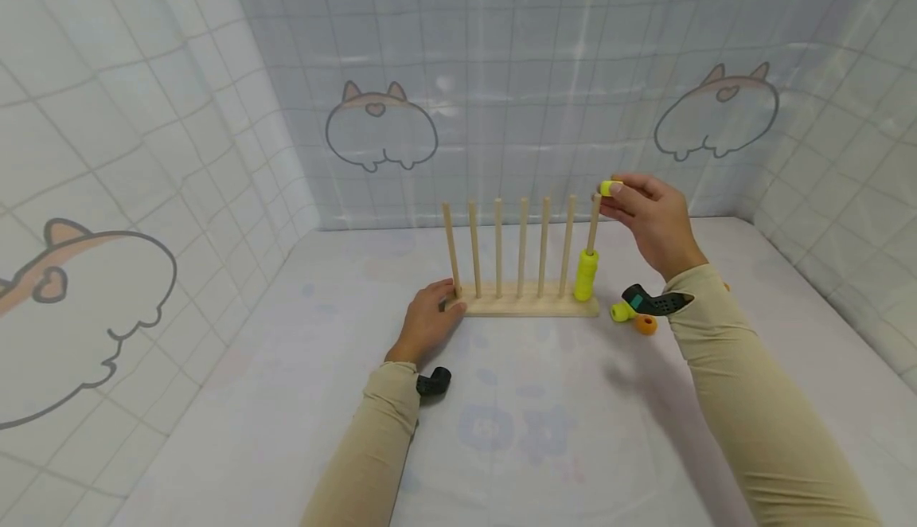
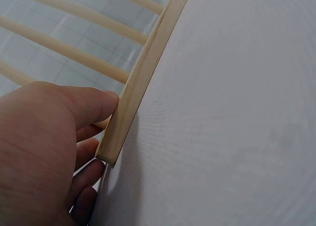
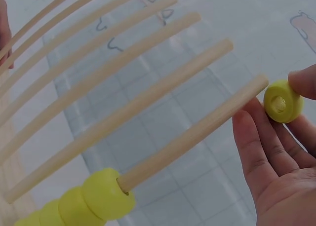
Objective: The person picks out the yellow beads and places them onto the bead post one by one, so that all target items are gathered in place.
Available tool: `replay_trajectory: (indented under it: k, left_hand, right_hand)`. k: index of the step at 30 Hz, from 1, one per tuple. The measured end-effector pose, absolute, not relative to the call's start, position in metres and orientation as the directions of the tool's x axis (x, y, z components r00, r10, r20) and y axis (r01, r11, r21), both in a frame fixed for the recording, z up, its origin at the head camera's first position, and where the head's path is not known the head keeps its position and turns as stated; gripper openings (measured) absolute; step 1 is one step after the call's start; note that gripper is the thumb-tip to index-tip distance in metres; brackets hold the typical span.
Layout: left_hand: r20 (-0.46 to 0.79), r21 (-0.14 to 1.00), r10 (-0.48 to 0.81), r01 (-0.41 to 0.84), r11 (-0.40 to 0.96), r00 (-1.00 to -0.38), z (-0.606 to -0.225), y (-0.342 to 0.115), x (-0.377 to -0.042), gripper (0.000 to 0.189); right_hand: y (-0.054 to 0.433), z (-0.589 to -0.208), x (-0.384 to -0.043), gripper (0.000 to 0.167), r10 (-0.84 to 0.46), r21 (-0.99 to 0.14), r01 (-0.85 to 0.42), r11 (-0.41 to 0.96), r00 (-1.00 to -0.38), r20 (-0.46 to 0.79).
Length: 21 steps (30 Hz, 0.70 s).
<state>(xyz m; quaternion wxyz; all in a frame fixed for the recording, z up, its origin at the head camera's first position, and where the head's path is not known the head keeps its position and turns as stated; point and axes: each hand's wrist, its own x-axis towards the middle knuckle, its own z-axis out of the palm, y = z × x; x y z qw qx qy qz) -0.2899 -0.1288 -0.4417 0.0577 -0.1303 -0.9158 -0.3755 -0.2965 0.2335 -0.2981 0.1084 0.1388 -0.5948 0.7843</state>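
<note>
A wooden rack [image 1: 526, 306] with a row of upright pegs stands on the table. My left hand [image 1: 427, 322] grips the left end of its base, thumb on the front edge [image 2: 123, 105] and fingers behind. Several yellow beads [image 1: 586, 276] are stacked low on the rightmost peg [image 1: 594, 224]. My right hand [image 1: 655, 216] pinches one more yellow bead [image 3: 283, 101] between thumb and fingers, right beside the tip of that peg. The bead's hole faces the right wrist camera. The other pegs [image 1: 498, 248] carry no beads.
Loose yellow beads [image 1: 622, 312] and an orange bead [image 1: 646, 325] lie on the table right of the rack, below my right wrist. Another orange piece [image 1: 727, 286] shows past the right sleeve. A curtain [image 1: 501, 113] with a grid pattern hangs close behind the rack.
</note>
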Motion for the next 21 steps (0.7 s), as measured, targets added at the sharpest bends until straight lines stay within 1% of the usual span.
replay_trajectory:
  k: [8, 14, 21]
  left_hand:
    - [0.204, 0.669, 0.192, 0.280, 0.688, -0.960, -0.4430, -0.1289, -0.2903, 0.049]
    - [0.202, 0.668, 0.193, 0.280, 0.689, -0.960, -0.4439, -0.1296, -0.2908, 0.049]
    - [0.187, 0.673, 0.189, 0.266, 0.690, -0.964, -0.4438, -0.1296, -0.2905, 0.050]
  right_hand:
    - [0.2299, -0.2931, -0.2971, 0.042, -0.014, -0.903, -0.349, -0.252, -0.931, 0.364]
    - [0.2290, -0.2912, -0.2966, 0.048, -0.052, -0.900, -0.363, -0.243, -0.921, 0.386]
    - [0.2301, -0.2898, -0.2964, 0.049, -0.085, -0.908, -0.373, -0.190, -0.915, 0.394]
